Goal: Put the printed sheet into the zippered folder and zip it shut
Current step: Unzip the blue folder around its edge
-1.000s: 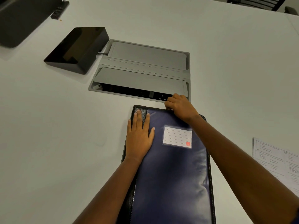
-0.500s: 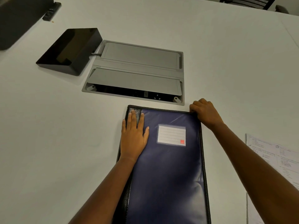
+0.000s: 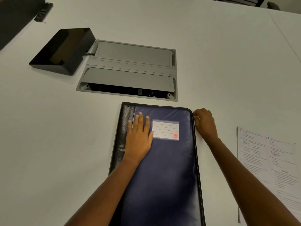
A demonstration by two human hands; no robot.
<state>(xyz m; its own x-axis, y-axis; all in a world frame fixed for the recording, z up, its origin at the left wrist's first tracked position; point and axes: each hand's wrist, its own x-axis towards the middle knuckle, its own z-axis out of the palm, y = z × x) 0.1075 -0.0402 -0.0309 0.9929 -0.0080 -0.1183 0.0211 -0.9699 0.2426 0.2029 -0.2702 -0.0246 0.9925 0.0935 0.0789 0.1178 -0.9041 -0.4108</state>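
While our left hand (image 3: 138, 141) lies flat, open, pinning the folder (image 3: 162, 168), our right hand (image 3: 204, 123) pinches its zipper edge; we pull steadily toward us, the sheet (image 3: 268, 160) waiting further right.

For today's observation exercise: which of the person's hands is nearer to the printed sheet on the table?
Right. The right hand grips the zippered folder's edge on the side facing the printed sheet; the left hand lies flat near the folder's opposite edge.
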